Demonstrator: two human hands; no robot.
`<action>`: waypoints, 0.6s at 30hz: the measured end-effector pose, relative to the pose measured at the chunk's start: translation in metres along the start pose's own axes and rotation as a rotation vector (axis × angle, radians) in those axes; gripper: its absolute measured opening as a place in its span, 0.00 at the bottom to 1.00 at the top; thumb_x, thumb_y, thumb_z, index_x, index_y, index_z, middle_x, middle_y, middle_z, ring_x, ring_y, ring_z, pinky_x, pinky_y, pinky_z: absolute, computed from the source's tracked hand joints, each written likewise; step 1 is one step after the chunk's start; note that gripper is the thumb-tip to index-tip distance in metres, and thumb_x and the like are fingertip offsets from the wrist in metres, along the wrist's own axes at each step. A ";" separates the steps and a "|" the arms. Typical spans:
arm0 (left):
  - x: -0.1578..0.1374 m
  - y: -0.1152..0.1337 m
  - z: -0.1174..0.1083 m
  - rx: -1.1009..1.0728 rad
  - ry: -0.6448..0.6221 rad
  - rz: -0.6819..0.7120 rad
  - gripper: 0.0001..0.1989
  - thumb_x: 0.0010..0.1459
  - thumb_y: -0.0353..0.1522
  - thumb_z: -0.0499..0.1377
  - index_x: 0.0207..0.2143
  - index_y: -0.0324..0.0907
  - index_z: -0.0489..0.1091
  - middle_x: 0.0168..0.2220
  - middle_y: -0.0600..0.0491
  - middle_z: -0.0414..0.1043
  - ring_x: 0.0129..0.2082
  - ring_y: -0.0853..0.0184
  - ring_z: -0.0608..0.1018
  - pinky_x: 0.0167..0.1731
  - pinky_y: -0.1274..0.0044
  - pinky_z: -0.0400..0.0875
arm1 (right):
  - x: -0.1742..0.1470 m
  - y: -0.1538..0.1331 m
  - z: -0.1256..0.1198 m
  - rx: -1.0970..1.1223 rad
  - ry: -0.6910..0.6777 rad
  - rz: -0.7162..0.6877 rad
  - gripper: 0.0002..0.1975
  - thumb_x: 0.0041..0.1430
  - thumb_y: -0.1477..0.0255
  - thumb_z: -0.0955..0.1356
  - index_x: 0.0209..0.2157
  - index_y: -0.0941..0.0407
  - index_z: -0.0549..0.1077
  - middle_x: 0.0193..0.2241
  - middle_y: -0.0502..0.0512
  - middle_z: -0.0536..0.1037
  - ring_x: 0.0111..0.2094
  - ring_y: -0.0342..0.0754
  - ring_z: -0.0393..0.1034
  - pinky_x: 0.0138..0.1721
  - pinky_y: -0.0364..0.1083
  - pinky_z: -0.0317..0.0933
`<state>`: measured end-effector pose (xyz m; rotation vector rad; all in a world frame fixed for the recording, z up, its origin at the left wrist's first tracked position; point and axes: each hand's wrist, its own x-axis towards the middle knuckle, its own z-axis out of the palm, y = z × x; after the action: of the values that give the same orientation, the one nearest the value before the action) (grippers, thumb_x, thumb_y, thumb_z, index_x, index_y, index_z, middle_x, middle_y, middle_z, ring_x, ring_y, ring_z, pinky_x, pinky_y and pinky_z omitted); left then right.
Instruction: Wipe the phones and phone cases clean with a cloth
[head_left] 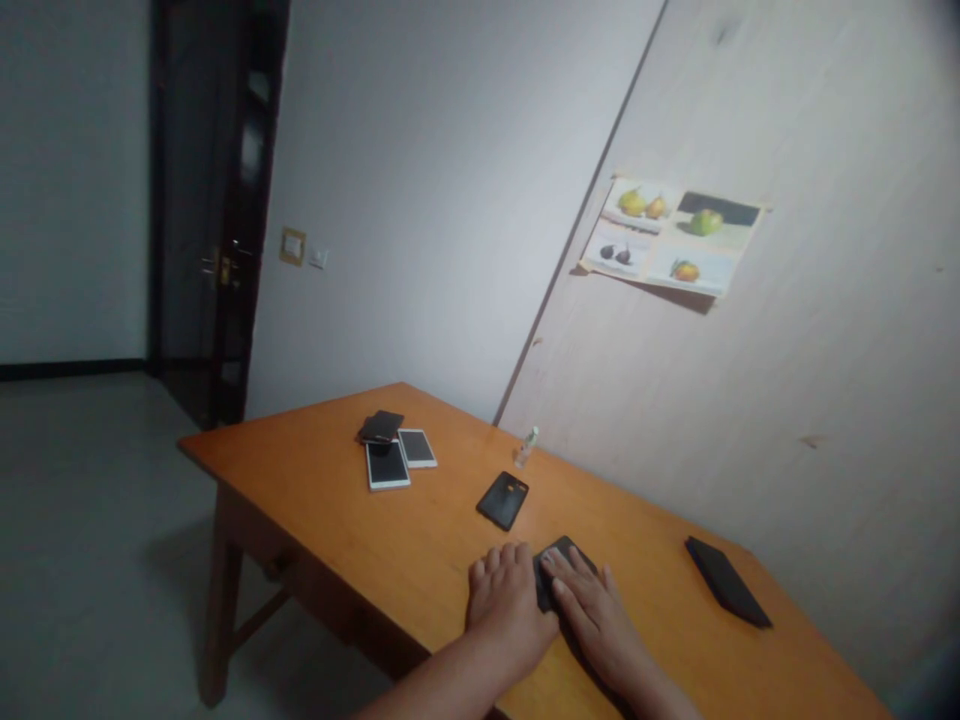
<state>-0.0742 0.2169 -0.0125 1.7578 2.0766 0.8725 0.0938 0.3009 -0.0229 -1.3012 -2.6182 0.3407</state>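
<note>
A black phone (564, 548) lies flat on the wooden table under my two hands. My left hand (504, 598) grips its left edge with the fingers curled down and the thumb side against it. Across its face my right hand (591, 612) lies with the fingers stretched out. A small pale patch shows by the right fingertips; whether it is a cloth or a reflection I cannot tell. Just beyond is a black phone case (504, 500) with cutouts, and behind that a small clear bottle (527, 447) stands upright.
On the table (315, 460), to the far left, are a white phone (388, 466), a second white phone (417, 448) and a dark wallet-like item (382, 426). A black folded case (726, 582) lies at the right near the wall. Fruit pictures (671, 240) hang there.
</note>
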 end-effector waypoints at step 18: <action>0.002 -0.002 0.001 0.090 -0.012 -0.005 0.33 0.51 0.42 0.58 0.60 0.44 0.62 0.58 0.47 0.67 0.59 0.53 0.65 0.58 0.63 0.55 | 0.008 0.002 -0.017 -0.101 -0.016 0.095 0.27 0.69 0.54 0.55 0.63 0.47 0.66 0.66 0.55 0.61 0.70 0.63 0.44 0.64 0.74 0.29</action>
<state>-0.0760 0.2187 -0.0141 1.7973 2.1427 0.7771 0.0953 0.3108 -0.0066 -1.4641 -2.6230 0.2367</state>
